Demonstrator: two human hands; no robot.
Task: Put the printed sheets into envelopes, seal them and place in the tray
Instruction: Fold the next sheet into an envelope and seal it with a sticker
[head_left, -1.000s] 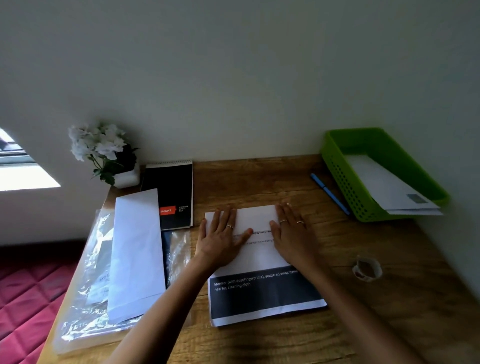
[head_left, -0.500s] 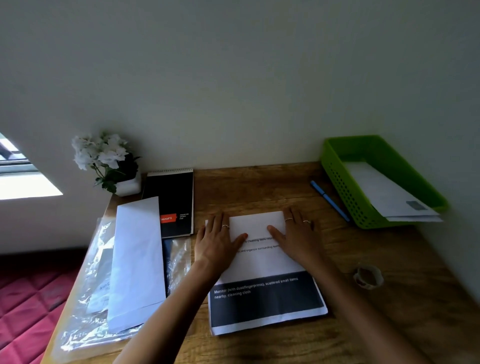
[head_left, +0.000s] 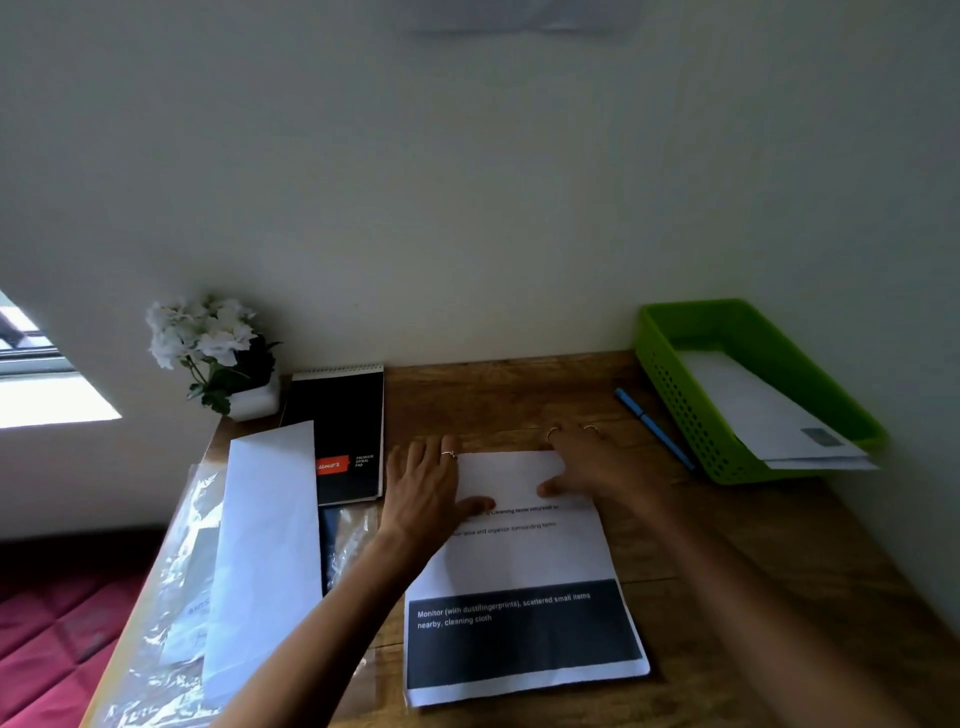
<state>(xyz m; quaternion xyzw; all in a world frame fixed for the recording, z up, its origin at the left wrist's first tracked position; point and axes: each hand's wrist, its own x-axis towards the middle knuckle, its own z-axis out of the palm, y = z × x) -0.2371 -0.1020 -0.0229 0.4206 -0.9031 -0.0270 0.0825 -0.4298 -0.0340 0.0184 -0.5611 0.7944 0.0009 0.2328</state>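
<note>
A printed sheet (head_left: 519, 566) with a dark band near its front edge lies on the wooden desk, its far part folded toward me. My left hand (head_left: 428, 493) presses flat on the fold's left end, and my right hand (head_left: 592, 467) presses flat on its right end, fingers spread past the paper's far edge. A long white envelope (head_left: 265, 556) rests to the left on a clear plastic bag (head_left: 171, 582). The green tray (head_left: 670, 379) stands at the back right and holds a white envelope (head_left: 769, 415) that sticks out over its front rim.
A black spiral notepad (head_left: 340, 426) lies behind the left hand, next to a small pot of white flowers (head_left: 208, 343). A blue pen (head_left: 654, 428) lies between the sheet and the tray. The wall runs along the desk's back and right sides; a red quilted surface (head_left: 47, 634) shows lower left.
Both hands have slid outward along the fold, the left to the left and the right to the right and farther back. The camera has tilted up, so the desk sits lower in view.
</note>
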